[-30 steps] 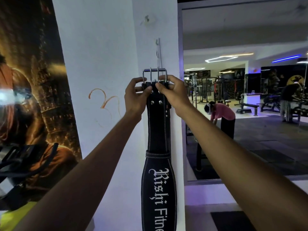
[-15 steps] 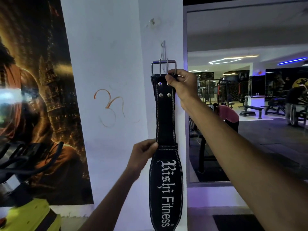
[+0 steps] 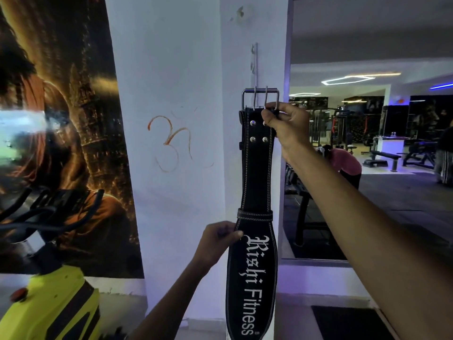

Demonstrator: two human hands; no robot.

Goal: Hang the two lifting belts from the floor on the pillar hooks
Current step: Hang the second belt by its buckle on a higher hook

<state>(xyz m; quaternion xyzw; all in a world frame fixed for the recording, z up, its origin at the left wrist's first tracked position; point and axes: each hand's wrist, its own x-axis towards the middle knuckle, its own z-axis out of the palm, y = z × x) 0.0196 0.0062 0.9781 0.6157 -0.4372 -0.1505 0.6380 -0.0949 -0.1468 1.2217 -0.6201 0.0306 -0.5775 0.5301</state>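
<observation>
White pillar (image 3: 186, 69) ahead of my fingers. Black lifting belt (image 3: 256, 182) hangs upright against it. My right hand (image 3: 286, 128) pinches its top edge beside the buckle (image 3: 260, 99); my left hand (image 3: 218, 241) grips its lower left edge. Hook strip (image 3: 255, 60) just above the buckle.

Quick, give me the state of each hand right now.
Left hand: closed, fingers pinching the left edge of the lifting belt by its wide part.
Right hand: closed on the belt's top, just under the buckle.
</observation>
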